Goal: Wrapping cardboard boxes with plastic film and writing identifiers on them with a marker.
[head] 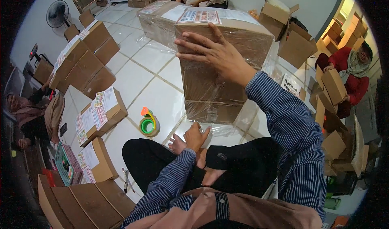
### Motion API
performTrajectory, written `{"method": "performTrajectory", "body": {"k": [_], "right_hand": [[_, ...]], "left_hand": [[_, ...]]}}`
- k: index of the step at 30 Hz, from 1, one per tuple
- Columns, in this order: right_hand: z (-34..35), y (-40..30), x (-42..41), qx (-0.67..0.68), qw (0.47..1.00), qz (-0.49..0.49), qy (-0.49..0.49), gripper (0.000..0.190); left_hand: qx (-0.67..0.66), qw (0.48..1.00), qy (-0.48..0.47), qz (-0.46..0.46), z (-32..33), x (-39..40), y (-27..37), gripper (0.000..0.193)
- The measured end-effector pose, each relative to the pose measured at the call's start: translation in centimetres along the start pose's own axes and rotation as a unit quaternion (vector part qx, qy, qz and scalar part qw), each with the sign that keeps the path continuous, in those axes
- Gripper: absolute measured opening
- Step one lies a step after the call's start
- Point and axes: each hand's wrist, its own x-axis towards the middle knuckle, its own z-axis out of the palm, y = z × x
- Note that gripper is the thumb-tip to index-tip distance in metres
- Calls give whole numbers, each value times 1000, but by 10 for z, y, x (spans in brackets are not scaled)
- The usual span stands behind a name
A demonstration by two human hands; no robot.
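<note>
Before me a tall cardboard box (212, 86) stands on the tiles, wrapped in clear plastic film. Printed labels (199, 17) and white paper lie on its top. My right hand (212, 51) rests on the upper part of its near side, fingers spread, gripping nothing. Low down, my left hand (196, 134) is at the bottom front edge of this box, thumb apart from the fingers; whether it pinches film there is hidden. Loose clear film (223, 130) spreads over the floor beside it. Another wrapped box (156, 25) sits just behind to the left.
A tape dispenser (149, 125) lies left of the wrapped box. Labelled cartons (103, 110) line the left side, with a utility knife (125, 180) and a plastic basket (68, 165) nearby. Opened cartons (296, 43) stand at right. Other people sit left, right and at the back.
</note>
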Motion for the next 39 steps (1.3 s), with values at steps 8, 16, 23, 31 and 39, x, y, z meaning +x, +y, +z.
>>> {"method": "performTrajectory", "body": {"k": [8,16,23,31,39], "right_hand": [[-6,5,16,44,999,-17,-7,108],[-10,16,-11,121,992,38,-22,84],[-16,3,3,-16,1000,1,11,84],[-19,2,-3,-83,996,-18,24,99],[-18,4,1,-50,999,-15,15,95]], "left_hand": [[75,989,16,126,25,-1,-14,13],[-121,899,-350,233,-126,89,-23,40],[-523,769,309,200,-579,180,21,97],[-610,680,298,277,-667,161,27,67],[-556,725,352,204,-665,151,23,42]]}}
